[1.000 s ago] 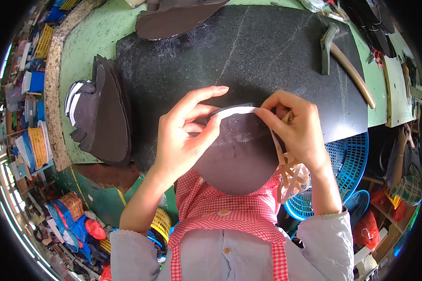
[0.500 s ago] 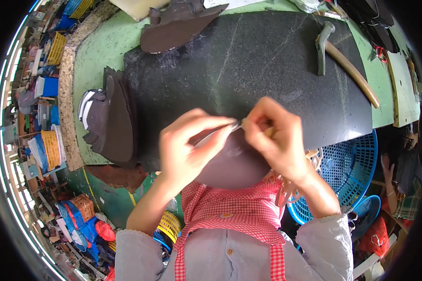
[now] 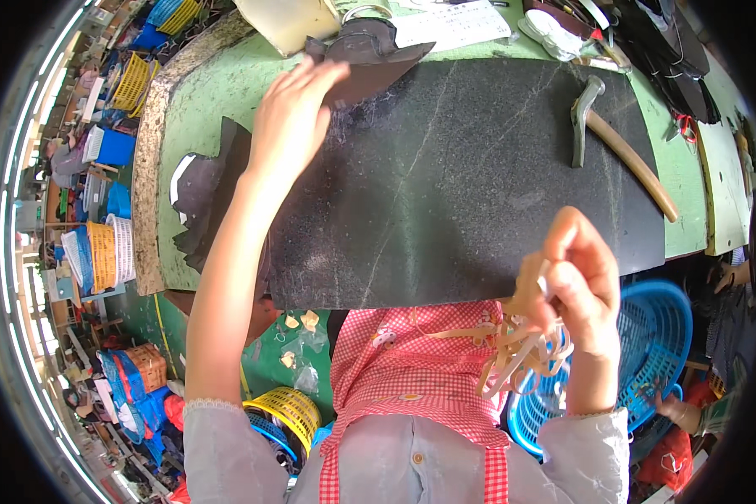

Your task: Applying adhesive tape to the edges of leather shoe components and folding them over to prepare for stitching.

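Observation:
My left hand (image 3: pixel 298 113) reaches to the far left with its fingers outstretched, resting on or just over the stacked dark brown leather-like pieces (image 3: pixel 370 71). Part of that stack is hidden behind the hand. My right hand (image 3: pixel 578 286) is raised near the right front edge of the black work slab (image 3: pixel 445 185), its fingertips pinching a small white strip (image 3: pixel 544 280). Below and beside it hangs a bunch of beige strips (image 3: pixel 521 357). Another pile of dark brown pieces with white edging (image 3: pixel 202 189) lies left of the slab, partly behind my left forearm.
A hammer (image 3: pixel 622 147) with a wooden handle lies at the slab's right. Red-handled scissors (image 3: pixel 687 128) and dark bundled pieces (image 3: pixel 672 63) are at the far right. Blue plastic baskets (image 3: pixel 685 315) stand below the table's right side; a yellow basket (image 3: pixel 298 406) is at lower left.
The dark brown piece between both hands has left them. My left hand has moved far and left to the stack; my right has drawn away to the right, a white strip showing in its fingertips.

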{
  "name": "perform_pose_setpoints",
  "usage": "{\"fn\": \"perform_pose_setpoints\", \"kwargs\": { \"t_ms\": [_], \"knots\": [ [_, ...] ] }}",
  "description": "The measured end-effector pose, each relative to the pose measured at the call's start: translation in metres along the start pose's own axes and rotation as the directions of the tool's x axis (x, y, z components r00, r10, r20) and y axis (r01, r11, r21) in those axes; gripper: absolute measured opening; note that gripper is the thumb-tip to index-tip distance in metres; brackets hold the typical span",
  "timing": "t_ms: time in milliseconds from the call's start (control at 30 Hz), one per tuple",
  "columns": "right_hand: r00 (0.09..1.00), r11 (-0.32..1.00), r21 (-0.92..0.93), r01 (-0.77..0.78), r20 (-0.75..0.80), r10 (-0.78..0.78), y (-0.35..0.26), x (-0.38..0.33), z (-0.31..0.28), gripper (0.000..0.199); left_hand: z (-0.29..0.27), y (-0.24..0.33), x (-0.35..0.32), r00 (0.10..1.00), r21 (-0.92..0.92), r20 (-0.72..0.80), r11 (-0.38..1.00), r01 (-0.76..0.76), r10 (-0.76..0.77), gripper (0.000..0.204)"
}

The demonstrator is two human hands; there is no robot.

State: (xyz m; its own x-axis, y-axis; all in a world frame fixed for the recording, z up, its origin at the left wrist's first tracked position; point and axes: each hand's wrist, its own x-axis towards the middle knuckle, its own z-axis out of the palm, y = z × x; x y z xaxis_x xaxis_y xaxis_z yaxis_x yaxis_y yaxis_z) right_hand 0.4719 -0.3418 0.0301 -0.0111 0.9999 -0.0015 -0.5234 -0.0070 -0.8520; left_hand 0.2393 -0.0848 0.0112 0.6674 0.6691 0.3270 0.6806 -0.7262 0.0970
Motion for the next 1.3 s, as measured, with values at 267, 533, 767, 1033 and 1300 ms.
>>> {"fn": "perform_pose_setpoints", "kwargs": {
  "t_ms": [267,533,767,1033,1300],
  "knots": [
    [0.901,0.939,-0.269,0.213,-0.317,-0.296,-0.016,-0.017,-0.038,0.029,-0.023,0.072,-0.060,0.857,-0.481,0.235,0.821,-0.308,0.459,0.041],
    [0.954,0.948,-0.318,0.013,-0.279,-0.106,-0.017,0.004,-0.012,0.037,0.004,0.049,-0.056,0.984,-0.118,-0.142,0.989,0.093,-0.109,0.053],
    [0.862,0.816,-0.328,0.476,-0.010,-0.507,-0.056,-0.005,-0.030,0.024,0.012,0.046,-0.042,0.970,-0.179,-0.167,0.972,0.149,-0.180,0.042],
    [0.894,0.876,-0.187,0.444,0.153,-0.420,-0.074,0.002,-0.023,0.027,0.020,0.059,-0.068,0.952,-0.430,-0.305,0.894,-0.125,-0.014,0.028],
    [0.912,0.826,-0.395,0.403,0.100,-0.397,-0.026,0.030,0.018,0.039,-0.039,0.075,-0.091,0.965,-0.957,0.177,0.193,0.214,-0.192,0.041]
  ]
}}
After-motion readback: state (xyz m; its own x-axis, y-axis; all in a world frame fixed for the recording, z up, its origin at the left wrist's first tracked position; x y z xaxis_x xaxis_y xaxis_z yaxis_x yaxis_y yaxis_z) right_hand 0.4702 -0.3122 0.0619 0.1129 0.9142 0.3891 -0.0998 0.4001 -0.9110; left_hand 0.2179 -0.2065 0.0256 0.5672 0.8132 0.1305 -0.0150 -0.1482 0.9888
